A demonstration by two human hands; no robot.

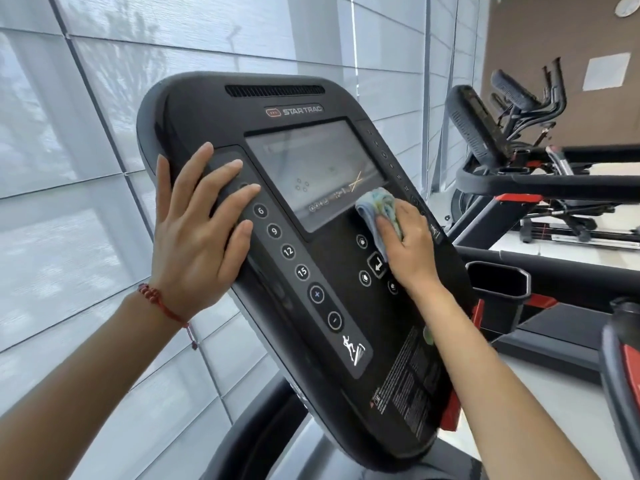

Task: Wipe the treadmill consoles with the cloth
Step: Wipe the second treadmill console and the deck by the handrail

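A black treadmill console (214, 109) fills the middle of the view, tilted, with a grey screen (311, 164) and a column of round buttons down its left side. My left hand (197, 237) rests flat on the console's left edge, fingers spread and straight over the upper buttons. My right hand (408, 244) presses a small light blue and green cloth (377, 206) against the console at the screen's lower right corner. The fingers lie over the cloth and hide most of it.
A second treadmill console (474, 126) and its handrail (540, 185) stand to the right. An exercise bike (526, 95) is behind them. A black cup holder (498, 282) sits right of my console. Window blinds (69, 168) cover the wall ahead.
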